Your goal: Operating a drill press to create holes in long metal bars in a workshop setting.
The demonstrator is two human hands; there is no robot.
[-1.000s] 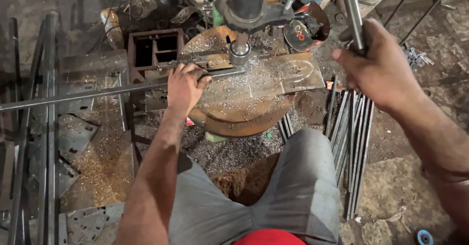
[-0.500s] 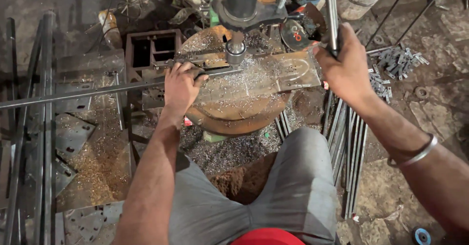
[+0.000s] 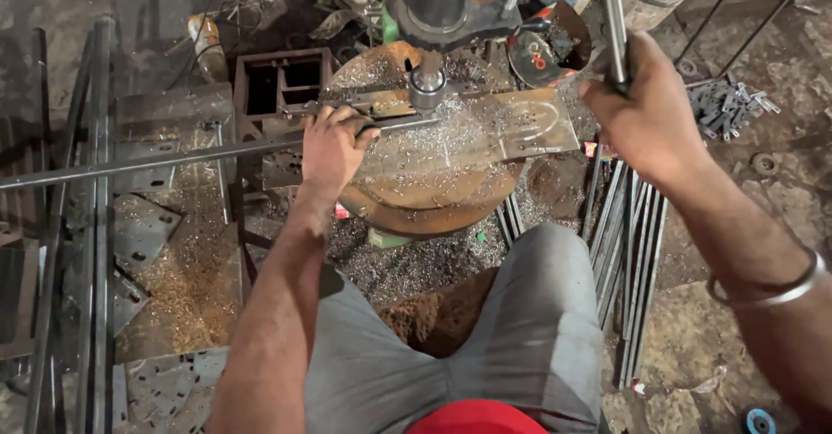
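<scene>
Workshop floor was bare, stained and strewn with metal swarf at the time of inspection. At far left, long steel bars lay lengthwise, with drilled flat plates beside them among brownish shavings. A dark rectangular frame with open cells stood behind these. A long thin rod ran from the left edge across to the drill table. The left hand was closed around this rod, fingers wrapped over it, pressing it onto a flat steel plate covered in bright chips. That plate rested on the round rusty drill table. The drill chuck stood directly above the rod, just right of the left hand; contact between bit and rod could not be confirmed. Grey-trousered knees were seen below the table. Further right, the right hand was clenched fully around an upright feed lever. A bundle of rods lay on the floor beneath that arm, and a metal bangle sat on the wrist. Small metal pieces were heaped at far right
</scene>
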